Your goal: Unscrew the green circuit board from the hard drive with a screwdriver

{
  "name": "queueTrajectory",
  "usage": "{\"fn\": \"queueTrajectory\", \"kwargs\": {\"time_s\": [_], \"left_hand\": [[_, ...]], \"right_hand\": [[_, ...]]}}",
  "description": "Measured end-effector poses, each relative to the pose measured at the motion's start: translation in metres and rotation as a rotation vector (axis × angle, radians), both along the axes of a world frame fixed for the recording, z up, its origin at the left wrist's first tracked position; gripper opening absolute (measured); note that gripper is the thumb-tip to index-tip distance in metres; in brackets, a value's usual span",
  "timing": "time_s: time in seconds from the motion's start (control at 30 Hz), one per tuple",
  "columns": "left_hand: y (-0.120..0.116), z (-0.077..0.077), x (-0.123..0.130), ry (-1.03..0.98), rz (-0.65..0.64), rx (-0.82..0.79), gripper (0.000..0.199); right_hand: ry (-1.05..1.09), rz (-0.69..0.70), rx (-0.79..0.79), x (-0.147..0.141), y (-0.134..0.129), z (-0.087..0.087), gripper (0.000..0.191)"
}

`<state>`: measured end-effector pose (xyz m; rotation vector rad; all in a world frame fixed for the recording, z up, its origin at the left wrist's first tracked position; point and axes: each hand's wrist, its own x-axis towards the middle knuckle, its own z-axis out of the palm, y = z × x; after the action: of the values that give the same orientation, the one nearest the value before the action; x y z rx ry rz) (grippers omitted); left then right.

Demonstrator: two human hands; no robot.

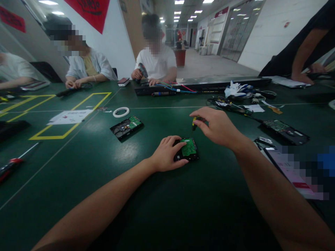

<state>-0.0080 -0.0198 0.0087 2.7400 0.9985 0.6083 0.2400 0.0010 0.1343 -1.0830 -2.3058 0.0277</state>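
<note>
Where the room stretches back: ceiling lights, a pale floor (pixel 206 68) and glass doors (pixel 235 36) lie beyond the work area.
Counter: dark green (pixel 146 198), with yellow outlines marked on its left part.
People: one in a white top (pixel 157 62) sits across the counter with a hand on a power tool (pixel 142 69); others are at the left and at the far right.
Long black housing: lies along the far side (pixel 209 87), with coloured wires on it and white gloves (pixel 237 90) at its right part.
Left hand: spread over the left side of the hard drive (pixel 167 153), holding it, thumb along the near edge and fingers on the board.
Right hand: raised just beyond the drive (pixel 217 127), pinching the screwdriver.
Hard drive: flat on the counter between the forearms, green circuit board up (pixel 189 147).
Other drives: one beyond the left hand (pixel 127 128), one well to the right (pixel 285 131).
White ring: flat beside the left-hand drive (pixel 121 112).
Screwdriver: small, yellow and black (pixel 194 123), shaft down at the hard drive's far edge; whether its tip touches cannot be told.
</note>
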Motion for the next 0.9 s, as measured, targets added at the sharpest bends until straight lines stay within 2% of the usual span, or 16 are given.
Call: {"fn": "queueTrajectory", "kwargs": {"time_s": [0.47, 0.9], "left_hand": [[0.0004, 0.0000, 0.0004, 0.009, 0.002, 0.003, 0.074], [-0.0003, 0.0014, 0.0002, 0.007, 0.000, -0.009, 0.075]], "right_hand": [[0.020, 0.018, -0.029, -0.0001, 0.0018, -0.0035, 0.035], [0.112, -0.057, -0.120, 0.0017, 0.0030, -0.0067, 0.027]]}}
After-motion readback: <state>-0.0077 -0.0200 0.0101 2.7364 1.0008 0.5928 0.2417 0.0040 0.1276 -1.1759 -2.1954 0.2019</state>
